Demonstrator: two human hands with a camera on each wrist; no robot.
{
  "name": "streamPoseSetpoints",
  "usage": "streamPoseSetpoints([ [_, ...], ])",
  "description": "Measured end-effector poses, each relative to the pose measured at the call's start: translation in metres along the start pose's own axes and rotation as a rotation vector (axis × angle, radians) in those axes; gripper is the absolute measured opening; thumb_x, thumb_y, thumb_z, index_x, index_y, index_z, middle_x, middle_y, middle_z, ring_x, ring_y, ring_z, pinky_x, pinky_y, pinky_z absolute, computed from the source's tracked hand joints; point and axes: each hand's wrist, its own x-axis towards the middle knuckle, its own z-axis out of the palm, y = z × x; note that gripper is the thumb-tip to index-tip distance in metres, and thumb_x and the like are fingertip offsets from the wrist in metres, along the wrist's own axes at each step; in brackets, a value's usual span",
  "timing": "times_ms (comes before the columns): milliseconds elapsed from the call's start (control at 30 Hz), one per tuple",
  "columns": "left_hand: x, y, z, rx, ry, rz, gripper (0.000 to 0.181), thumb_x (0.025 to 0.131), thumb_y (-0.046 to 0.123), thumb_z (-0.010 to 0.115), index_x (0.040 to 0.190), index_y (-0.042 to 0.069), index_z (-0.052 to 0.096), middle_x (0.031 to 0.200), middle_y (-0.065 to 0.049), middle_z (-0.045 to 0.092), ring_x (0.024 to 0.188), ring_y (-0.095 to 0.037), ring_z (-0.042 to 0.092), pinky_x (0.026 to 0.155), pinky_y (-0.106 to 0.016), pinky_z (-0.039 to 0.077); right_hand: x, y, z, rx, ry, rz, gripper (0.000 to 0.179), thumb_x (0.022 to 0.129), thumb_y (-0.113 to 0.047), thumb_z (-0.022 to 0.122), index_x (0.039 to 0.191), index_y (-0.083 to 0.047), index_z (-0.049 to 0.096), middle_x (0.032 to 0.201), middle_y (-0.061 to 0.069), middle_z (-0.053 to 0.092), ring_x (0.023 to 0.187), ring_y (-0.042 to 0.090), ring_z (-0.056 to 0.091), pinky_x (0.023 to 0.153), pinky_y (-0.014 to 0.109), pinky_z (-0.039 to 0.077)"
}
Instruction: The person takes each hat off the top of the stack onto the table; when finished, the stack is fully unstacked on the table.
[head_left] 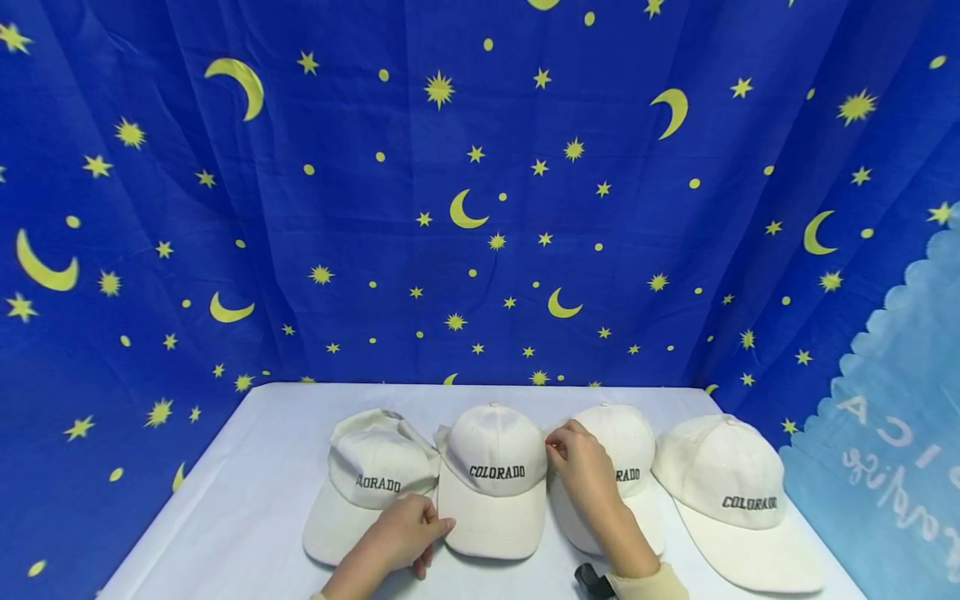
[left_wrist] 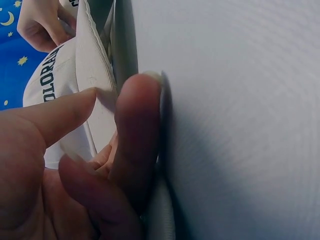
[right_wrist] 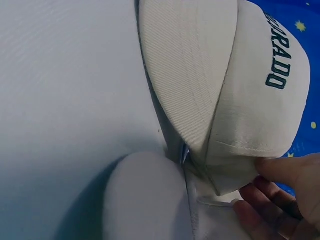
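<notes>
Four off-white baseball caps lettered COLORADO line the table in the head view. At the second cap from the left (head_left: 491, 525), my left hand (head_left: 408, 529) grips the brim's left edge. The left wrist view shows the thumb on the brim (left_wrist: 95, 55) and a finger beneath it. With thumb and fingertips, my right hand (head_left: 581, 462) pinches the same cap's lower right side; in the right wrist view, the fingers (right_wrist: 272, 192) tuck under the crown's edge (right_wrist: 250, 120). Part of the third cap (head_left: 622, 433) is hidden behind my right hand and forearm.
The leftmost cap (head_left: 375, 458) lies partly behind my left hand, its crown dented. At the far right, another cap (head_left: 738, 475) sits turned rightward. A white cloth covers the table (head_left: 225, 500). Behind hangs a blue curtain (head_left: 360, 208) with yellow moons and stars.
</notes>
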Motion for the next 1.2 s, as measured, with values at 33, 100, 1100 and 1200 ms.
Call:
streamPoseSetpoints([
  [33, 0.0005, -0.0006, 0.0003, 0.003, 0.001, -0.002, 0.034, 0.096, 0.034, 0.071, 0.078, 0.009, 0.057, 0.056, -0.005, 0.063, 0.040, -0.014, 0.060, 0.048, -0.029, 0.045, 0.0000, -0.0002, 0.0004, -0.006, 0.000, 0.000, 0.008, 0.085, -0.007, 0.082, 0.087, -0.012, 0.076, 0.084, -0.006, 0.061, 0.074, 0.011, 0.062, 0.064, 0.032, 0.052],
  [100, 0.0013, -0.0015, 0.0010, 0.011, 0.004, -0.009, 0.034, 0.096, 0.035, 0.071, 0.079, 0.009, 0.057, 0.056, -0.004, 0.063, 0.040, -0.014, 0.060, 0.048, -0.030, 0.045, -0.0002, -0.0003, 0.0011, -0.020, 0.004, -0.004, 0.008, 0.086, -0.008, 0.081, 0.087, -0.012, 0.075, 0.084, -0.007, 0.061, 0.072, 0.010, 0.061, 0.062, 0.031, 0.050],
  [1100, 0.0005, 0.0010, 0.0043, 0.131, 0.050, -0.005, 0.033, 0.093, 0.035, 0.074, 0.075, 0.013, 0.057, 0.048, 0.001, 0.059, 0.040, -0.014, 0.057, 0.050, -0.033, 0.042, -0.0063, -0.0015, 0.0037, -0.132, 0.031, -0.039, 0.006, 0.088, -0.012, 0.080, 0.094, -0.012, 0.077, 0.088, -0.002, 0.069, 0.074, 0.018, 0.069, 0.064, 0.038, 0.056],
  [1200, 0.0007, 0.0010, 0.0045, 0.136, 0.050, 0.002, 0.033, 0.093, 0.034, 0.075, 0.075, 0.013, 0.057, 0.048, 0.002, 0.059, 0.040, -0.014, 0.056, 0.049, -0.033, 0.041, -0.0062, -0.0015, 0.0037, -0.132, 0.023, -0.038, 0.007, 0.088, -0.013, 0.079, 0.095, -0.012, 0.077, 0.089, -0.002, 0.069, 0.075, 0.018, 0.069, 0.064, 0.038, 0.056],
])
